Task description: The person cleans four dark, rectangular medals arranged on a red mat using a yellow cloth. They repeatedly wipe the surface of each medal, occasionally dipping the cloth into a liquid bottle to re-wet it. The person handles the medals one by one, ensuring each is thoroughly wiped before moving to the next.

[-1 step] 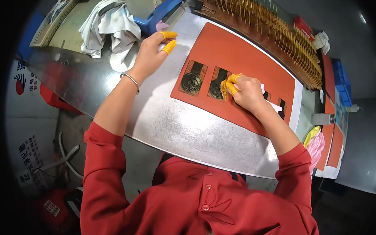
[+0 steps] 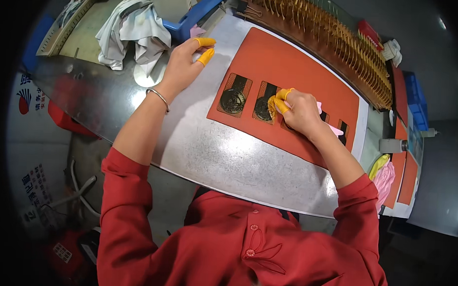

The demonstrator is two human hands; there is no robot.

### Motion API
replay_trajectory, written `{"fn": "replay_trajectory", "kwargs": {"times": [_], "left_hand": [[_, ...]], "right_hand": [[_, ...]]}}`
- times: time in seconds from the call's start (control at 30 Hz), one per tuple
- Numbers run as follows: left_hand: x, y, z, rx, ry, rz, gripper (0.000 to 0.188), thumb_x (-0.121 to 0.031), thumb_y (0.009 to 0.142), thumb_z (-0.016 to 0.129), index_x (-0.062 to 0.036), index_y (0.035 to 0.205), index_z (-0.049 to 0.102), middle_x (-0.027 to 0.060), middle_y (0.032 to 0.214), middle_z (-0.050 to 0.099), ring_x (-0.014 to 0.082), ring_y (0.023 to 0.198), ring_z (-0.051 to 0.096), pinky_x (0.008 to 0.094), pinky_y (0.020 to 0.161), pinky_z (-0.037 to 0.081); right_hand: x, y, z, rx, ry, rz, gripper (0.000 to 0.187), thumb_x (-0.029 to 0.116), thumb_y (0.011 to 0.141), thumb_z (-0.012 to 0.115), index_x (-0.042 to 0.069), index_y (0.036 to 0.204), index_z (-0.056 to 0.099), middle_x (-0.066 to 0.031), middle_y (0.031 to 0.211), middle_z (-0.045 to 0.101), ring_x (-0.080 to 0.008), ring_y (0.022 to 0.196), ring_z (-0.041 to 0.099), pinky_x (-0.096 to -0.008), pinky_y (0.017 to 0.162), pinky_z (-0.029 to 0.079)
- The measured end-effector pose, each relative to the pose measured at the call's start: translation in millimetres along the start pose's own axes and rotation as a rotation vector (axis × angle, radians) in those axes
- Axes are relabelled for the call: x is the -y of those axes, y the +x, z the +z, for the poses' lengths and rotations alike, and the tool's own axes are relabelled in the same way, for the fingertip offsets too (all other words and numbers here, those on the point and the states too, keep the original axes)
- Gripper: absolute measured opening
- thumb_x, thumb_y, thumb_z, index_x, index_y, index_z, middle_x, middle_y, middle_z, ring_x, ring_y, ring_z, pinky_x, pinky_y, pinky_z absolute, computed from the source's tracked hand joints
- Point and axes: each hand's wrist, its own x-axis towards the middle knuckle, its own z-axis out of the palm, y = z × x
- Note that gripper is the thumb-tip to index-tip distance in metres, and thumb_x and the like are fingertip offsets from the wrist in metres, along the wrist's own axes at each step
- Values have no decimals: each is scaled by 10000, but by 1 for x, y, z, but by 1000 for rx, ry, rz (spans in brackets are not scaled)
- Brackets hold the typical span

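My left hand (image 2: pixel 184 63) hovers over the grey metal tabletop, left of an orange-red mat (image 2: pixel 292 59). Yellow finger covers sit on its thumb and forefinger, which are apart with nothing between them. Over the mat, my right hand (image 2: pixel 303 113), also in yellow covers, pinches a thin gold openwork piece (image 2: pixel 272 108) at the edge of a dark rectangular plate with a round motif (image 2: pixel 263 101). A similar plate (image 2: pixel 233 95) lies to its left. Others lie to the right, partly hidden by my hand. Pale pink material (image 2: pixel 335 130) shows beneath the right hand; its kind is unclear.
A rack of many gold pieces (image 2: pixel 333 43) runs along the mat's far side. Crumpled white cloth (image 2: pixel 137 31) and a blue tray (image 2: pixel 193 18) stand at the far left. A clear bottle (image 2: pixel 393 145) and pink cloth (image 2: pixel 385 178) are at the right. The table's near edge faces me.
The gold piece has tilted slightly in my right fingers and lies a little closer to the dark plate. My left hand has hardly moved.
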Motion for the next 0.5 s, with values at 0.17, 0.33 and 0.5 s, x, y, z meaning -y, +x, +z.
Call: {"fn": "replay_trajectory", "kwargs": {"times": [0.17, 0.33, 0.5], "left_hand": [[0, 0, 2, 48, 54, -16, 223, -31, 829, 577, 18, 1046, 602, 107, 1013, 631, 176, 919, 607, 268, 836, 459], [6, 1, -1, 21, 54, -15, 222, -29, 831, 578, 21, 1046, 600, 97, 1002, 631, 173, 906, 607, 263, 831, 458], [3, -1, -1, 32, 60, 20, 224, -27, 833, 574, 21, 1050, 601, 101, 1007, 634, 174, 905, 611, 265, 829, 462]], "right_hand": [[4, 15, 6, 26, -17, -100, 132, 138, 763, 618, 50, 859, 644, -152, 752, 613, -322, 654, 602, -399, 589, 479], [4, 21, -6, -3, 46, -2, 140, 168, 739, 635, 38, 790, 641, -150, 729, 614, -325, 661, 597, -427, 586, 471], [29, -28, 7, 17, 26, -58, 106, 145, 738, 665, 54, 791, 653, -125, 678, 615, -275, 592, 608, -363, 527, 476]]}}
